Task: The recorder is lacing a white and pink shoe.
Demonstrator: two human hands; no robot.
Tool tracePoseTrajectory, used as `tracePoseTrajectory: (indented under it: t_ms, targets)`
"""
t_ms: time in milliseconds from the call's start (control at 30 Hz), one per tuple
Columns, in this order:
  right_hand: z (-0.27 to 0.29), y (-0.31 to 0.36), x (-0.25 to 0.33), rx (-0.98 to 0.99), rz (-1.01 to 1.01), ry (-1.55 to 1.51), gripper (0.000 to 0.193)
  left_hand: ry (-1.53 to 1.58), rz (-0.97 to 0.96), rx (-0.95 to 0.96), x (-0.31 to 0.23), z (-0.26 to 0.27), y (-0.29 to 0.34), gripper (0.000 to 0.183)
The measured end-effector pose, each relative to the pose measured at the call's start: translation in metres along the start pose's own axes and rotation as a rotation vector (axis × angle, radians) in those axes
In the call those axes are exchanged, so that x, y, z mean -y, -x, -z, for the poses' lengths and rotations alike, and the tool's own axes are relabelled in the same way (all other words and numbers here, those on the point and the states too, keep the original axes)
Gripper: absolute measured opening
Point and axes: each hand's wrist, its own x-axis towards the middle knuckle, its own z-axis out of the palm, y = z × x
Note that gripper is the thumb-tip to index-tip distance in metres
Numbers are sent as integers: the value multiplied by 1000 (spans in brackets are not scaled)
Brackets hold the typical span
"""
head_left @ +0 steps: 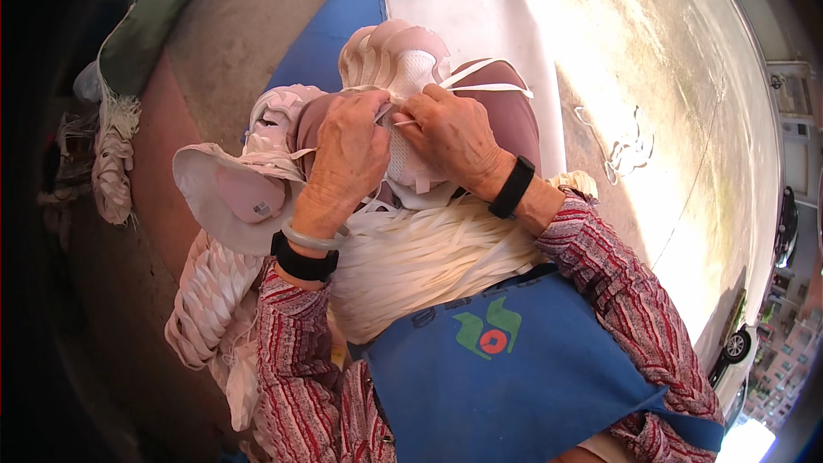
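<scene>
A pink and white shoe upper point(414, 69) lies across my lap, and both my hands meet over its middle. My left hand point(350, 150) is closed, its fingertips pinching the edge of the upper. Close beside it, my right hand point(454, 133) pinches a narrow white shoelace point(403, 123); its far end is hidden by the fingers. Another length of white lace point(493, 87) loops out beyond my right hand. A thick bundle of cream laces point(420, 261) rests on my lap, below the hands and above my blue apron point(446, 377).
More pink uppers point(249, 193) and a hanging bunch of pale laced pieces point(214, 296) are at my left. Blue and white sheets point(463, 13) lie ahead. Loose laces point(628, 150) are on the concrete floor at the right. A green bundle point(159, 21) is at the far left.
</scene>
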Motion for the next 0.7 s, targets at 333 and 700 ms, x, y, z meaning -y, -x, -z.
tracePoseTrajectory:
  t_ms: [333, 700]
  targets:
    - [6, -13, -14, 23, -88, -182, 27, -48, 99, -137, -20, -10, 5, 35]
    - [2, -3, -10, 25, 50, 66, 24, -20, -40, -106, 1, -8, -3, 22]
